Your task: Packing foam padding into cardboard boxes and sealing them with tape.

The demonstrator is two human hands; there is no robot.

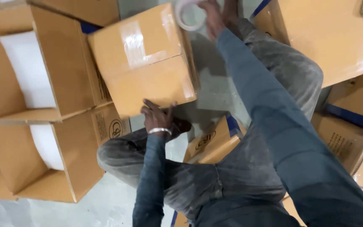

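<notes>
Here: left hand [157, 118] spread flat, unclenched, against near lower edge of tilted tan cardboard box [143, 59]; right hand [211, 17] clenched on white tape roll [190, 14] at box's far top corner.

Two hands are in view: the left hand [156, 117] and the right hand [213, 19]. One roll of clear tape [188, 17] is present. One closed cardboard box [143, 63] carries one strip of clear tape across its top. Two open cardboard boxes stand at the left, an upper open box [51, 71] and a lower open box [70, 155]; each holds one white roll, so two white rolls are counted, the upper white roll [28, 69] and the lower white roll [47, 145]. One flattened carton [213, 143] lies beneath the legs. At least four further cartons show at the right edge; their full number cannot be determined. One bracelet [159, 130] is counted.
</notes>
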